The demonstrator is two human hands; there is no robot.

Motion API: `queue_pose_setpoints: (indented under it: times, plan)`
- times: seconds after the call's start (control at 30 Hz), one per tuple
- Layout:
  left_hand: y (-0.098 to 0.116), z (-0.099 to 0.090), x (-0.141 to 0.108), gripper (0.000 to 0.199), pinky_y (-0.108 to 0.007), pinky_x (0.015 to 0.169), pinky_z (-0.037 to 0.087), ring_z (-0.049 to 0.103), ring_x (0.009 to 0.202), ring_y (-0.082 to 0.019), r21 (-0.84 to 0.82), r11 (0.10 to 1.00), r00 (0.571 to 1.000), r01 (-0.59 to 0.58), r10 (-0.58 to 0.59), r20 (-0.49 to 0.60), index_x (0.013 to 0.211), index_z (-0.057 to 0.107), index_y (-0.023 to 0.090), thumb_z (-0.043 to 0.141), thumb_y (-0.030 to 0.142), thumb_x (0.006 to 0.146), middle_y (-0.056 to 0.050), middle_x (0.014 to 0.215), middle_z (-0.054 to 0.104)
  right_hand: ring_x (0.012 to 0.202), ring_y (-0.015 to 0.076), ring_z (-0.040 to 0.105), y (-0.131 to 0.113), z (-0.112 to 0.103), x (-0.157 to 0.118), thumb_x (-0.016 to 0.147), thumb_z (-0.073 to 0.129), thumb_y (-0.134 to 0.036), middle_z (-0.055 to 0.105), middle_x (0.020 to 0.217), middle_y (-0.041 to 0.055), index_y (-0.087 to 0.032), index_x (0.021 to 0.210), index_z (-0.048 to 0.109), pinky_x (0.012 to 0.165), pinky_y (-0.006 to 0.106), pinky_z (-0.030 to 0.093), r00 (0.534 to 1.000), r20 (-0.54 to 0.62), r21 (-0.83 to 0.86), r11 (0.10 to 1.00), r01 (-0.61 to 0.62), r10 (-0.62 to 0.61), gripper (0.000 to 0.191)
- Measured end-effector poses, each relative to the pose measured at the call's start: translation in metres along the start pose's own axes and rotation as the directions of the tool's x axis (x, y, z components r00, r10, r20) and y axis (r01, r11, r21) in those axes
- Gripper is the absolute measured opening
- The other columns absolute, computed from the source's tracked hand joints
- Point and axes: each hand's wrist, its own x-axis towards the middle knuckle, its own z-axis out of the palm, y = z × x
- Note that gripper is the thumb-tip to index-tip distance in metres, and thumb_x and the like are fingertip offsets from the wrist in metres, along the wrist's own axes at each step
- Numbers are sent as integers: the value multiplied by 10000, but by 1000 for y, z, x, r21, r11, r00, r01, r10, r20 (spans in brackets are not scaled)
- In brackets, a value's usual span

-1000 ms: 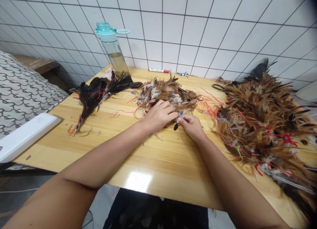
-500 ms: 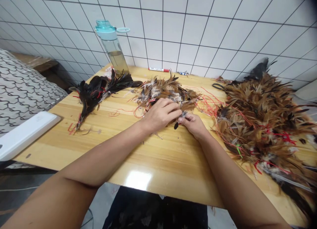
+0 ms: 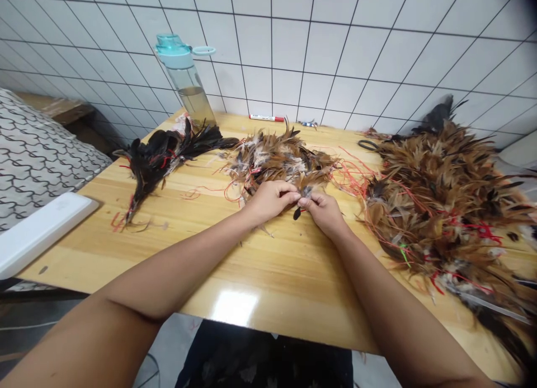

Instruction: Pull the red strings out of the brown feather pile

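My right hand (image 3: 326, 211) pinches a small feather (image 3: 297, 213) with a dark tip and grey fluff, close to the table's middle. Opposite it, my left hand (image 3: 272, 200) is closed, thumb and fingers pressed together at the same spot; whatever lies between those fingertips is too small to make out. Just behind both hands spreads a pile of brown and whitish feathers (image 3: 277, 147) with red string among it. Loose red string (image 3: 352, 172) runs from this pile toward a larger heap of brown feathers (image 3: 444, 181) on the right.
Black feather bundles (image 3: 155, 158) tied with red lie at the left. Behind them stands a water bottle (image 3: 191, 91). A red marker (image 3: 266, 118) rests along the tiled wall (image 3: 293, 46). At the table's left edge is a white oblong device (image 3: 48, 231). Black scissor-like loops (image 3: 368, 145) show beside the right heap.
My left hand has drawn back from over the feather pile, and its fingers have come together beside my right fingertips. My right hand stays nearly in place. The view has shifted slightly.
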Motion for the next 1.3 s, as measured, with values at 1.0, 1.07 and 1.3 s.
queue_pose_setpoints:
  times: [1.0, 1.07, 1.3]
  plan:
    - [-3, -1, 2, 392, -190, 573, 397, 517, 553, -58, -777, 547, 950, 311, -183, 252, 712, 534, 125, 833, 359, 614, 20, 591, 563, 718, 152, 634, -18, -4, -5, 661, 734, -452, 709, 759, 16, -195, 725, 706, 732, 304, 507, 981, 194, 343, 937, -73, 5, 266]
    - [-3, 0, 1, 399, -186, 577, 400, 521, 555, -57, -780, 537, 947, 322, -183, 265, 707, 531, 124, 838, 359, 610, 20, 588, 571, 724, 151, 638, -18, -4, -5, 677, 730, -449, 710, 763, 18, -193, 725, 702, 737, 303, 508, 980, 200, 351, 934, -68, -4, 262]
    - [-2, 4, 0, 413, -180, 577, 406, 522, 561, -57, -784, 536, 949, 314, -157, 273, 712, 536, 114, 837, 378, 609, 5, 622, 604, 784, 158, 650, -16, -4, -6, 739, 693, -461, 717, 813, 37, -178, 755, 693, 791, 307, 504, 980, 197, 301, 953, -25, -37, 284]
